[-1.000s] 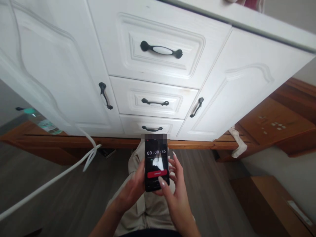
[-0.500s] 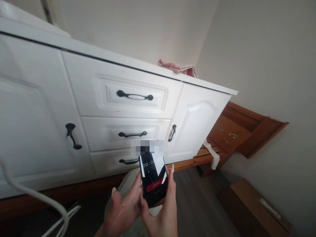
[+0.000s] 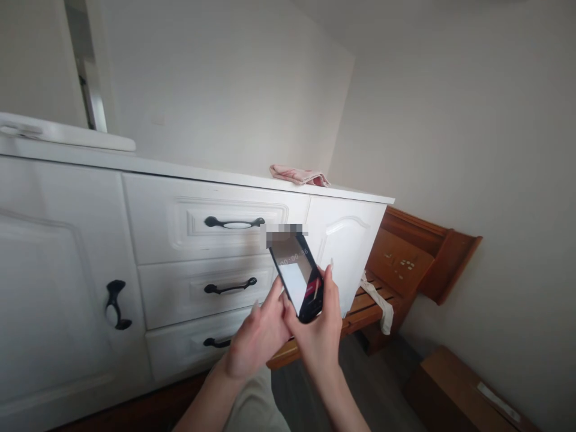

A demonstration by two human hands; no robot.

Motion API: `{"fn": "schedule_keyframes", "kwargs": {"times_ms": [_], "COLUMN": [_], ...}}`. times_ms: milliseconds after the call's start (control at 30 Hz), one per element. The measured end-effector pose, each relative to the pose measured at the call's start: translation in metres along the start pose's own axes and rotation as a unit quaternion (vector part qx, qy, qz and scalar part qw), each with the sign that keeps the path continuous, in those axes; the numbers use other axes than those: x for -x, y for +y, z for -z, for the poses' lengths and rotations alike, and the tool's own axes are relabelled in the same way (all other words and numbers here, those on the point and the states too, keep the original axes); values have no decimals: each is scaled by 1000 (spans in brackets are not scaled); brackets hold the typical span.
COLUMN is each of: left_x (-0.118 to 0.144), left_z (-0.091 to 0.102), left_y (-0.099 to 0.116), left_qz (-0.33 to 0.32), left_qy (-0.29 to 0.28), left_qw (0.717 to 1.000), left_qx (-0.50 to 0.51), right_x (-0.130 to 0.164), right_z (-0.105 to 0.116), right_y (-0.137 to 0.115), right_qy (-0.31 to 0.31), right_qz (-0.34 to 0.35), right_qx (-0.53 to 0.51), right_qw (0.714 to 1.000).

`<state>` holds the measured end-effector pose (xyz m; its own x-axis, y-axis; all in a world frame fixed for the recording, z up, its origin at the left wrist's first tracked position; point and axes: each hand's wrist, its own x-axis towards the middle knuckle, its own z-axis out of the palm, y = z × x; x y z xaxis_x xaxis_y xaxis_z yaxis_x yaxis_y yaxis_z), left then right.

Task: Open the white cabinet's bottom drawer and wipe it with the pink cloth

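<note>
We hold a black phone (image 3: 298, 277) in front of the white cabinet (image 3: 180, 264), our right hand (image 3: 320, 327) clamped around its lower end, left hand (image 3: 257, 336) fingers curled beside it. Glare blurs its screen; a pink cloth (image 3: 297, 174) lies atop the cabinet.

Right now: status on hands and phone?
Both hands on phone: left hand, right hand. Screen lit, tilted. White cabinet behind, apart.

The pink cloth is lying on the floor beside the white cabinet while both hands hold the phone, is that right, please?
Not quite: the head view shows the pink cloth lying on top of the white cabinet, near its right end, not on the floor. The left hand and right hand do hold the phone.
</note>
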<state>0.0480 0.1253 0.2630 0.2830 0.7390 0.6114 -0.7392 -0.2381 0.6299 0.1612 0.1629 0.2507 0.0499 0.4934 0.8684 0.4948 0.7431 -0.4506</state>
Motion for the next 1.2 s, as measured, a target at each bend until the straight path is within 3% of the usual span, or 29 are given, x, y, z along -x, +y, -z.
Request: {"fn": "schedule_keyframes", "kwargs": {"times_ms": [133,233,367,433,500,600,733,900,1000,1200], "left_x": [-31,-35,-10,11,35,68,102,125,132,140], "left_z": [2,11,29,46,70,117,171,207,219,232], "left_y": [9,10,6,1,-8,-26,-47,-59,-58,-53], "left_qz": [2,2,75,113,111,119,127,113,103,109], "left_qy": [-3,20,106,169,228,311,382,404,406,409], "left_qw": [997,991,957,921,881,809,725,654,629,597], "left_qx": [-76,-132,-260,-332,-400,-485,-558,-629,-655,-681], "right_x": [-41,-80,-154,-194,-232,-275,-308,-343,-366,-389], "right_z": [5,18,45,55,57,46,14,-22,-31,-18], "right_y": [5,15,41,57,69,74,48,16,33,111], "right_qy": [12,28,49,42,23,-24,-94,-157,-144,-141], "right_qz": [-9,-25,-63,-82,-90,-99,-118,-98,-105,-174], "right_qx": [-2,1,41,65,73,40,-23,-21,47,176], "right_qw": [1000,999,996,994,993,994,988,982,983,958]}}
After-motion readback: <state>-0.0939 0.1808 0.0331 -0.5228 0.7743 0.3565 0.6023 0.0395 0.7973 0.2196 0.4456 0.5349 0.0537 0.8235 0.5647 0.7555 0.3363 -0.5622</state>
